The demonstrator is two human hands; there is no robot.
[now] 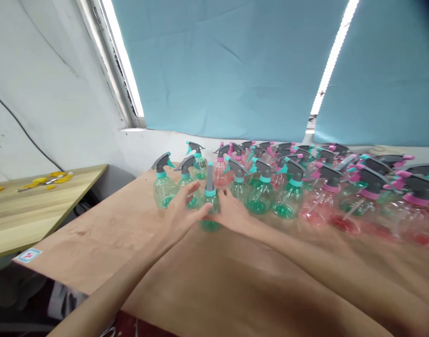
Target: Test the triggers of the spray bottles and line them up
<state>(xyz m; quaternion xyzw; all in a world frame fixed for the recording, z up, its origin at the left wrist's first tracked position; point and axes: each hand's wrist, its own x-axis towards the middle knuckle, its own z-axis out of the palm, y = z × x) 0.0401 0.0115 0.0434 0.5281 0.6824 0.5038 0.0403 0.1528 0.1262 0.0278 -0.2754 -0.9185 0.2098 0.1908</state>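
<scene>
A clear green spray bottle [210,225] with a teal collar and grey trigger head stands upright on the wooden table between my hands. My right hand [234,211] reaches it from the right, with the fingers curled against its side and partly hidden behind it. On the other side, my left hand [183,208] has its fingers stretched and apart; the thumb lies in front of the bottle's left edge, and whether it touches I cannot tell. Just beyond the left hand are another green spray bottle [186,174] and one farther left [162,189].
Several green and pink spray bottles [259,194] crowd the wooden table [130,234] toward the right and back. A lower light-wood table [21,213] at left holds yellow items [53,179]. Behind are a white wall and a blue blind [217,70].
</scene>
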